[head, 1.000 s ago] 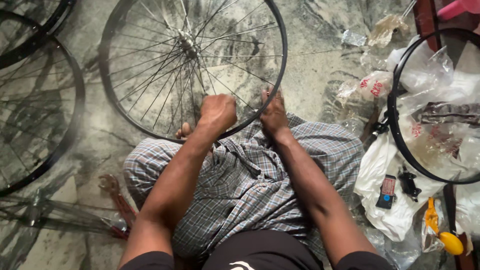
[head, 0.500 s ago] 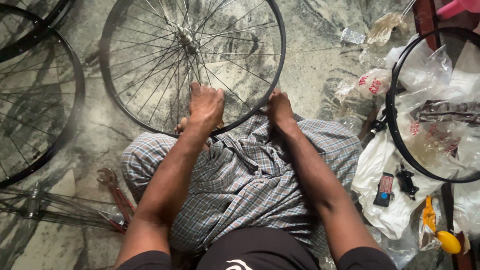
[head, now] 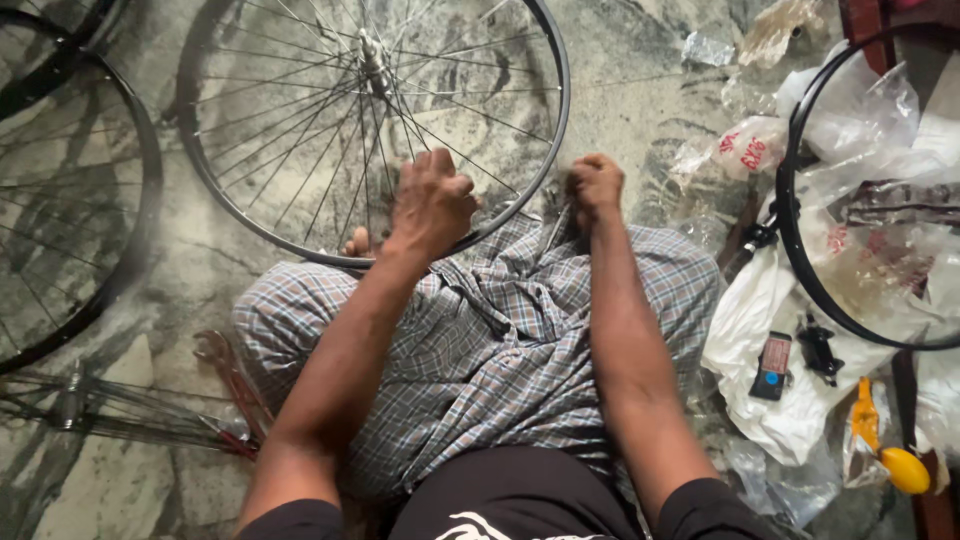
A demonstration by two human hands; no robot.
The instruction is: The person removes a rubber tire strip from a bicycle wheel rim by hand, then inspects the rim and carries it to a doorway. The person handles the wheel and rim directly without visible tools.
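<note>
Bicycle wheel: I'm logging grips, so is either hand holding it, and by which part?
The left hand is closed over the spoked bicycle wheel at its near rim and spokes. The right hand is a fist beside the rim; what it holds cannot be told.

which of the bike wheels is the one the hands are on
The spoked wheel at top centre, leaning against the person's lap: the left hand grips its lower rim, the right hand beside it. The wheel at far left and the bare rim at right lie untouched.
</note>
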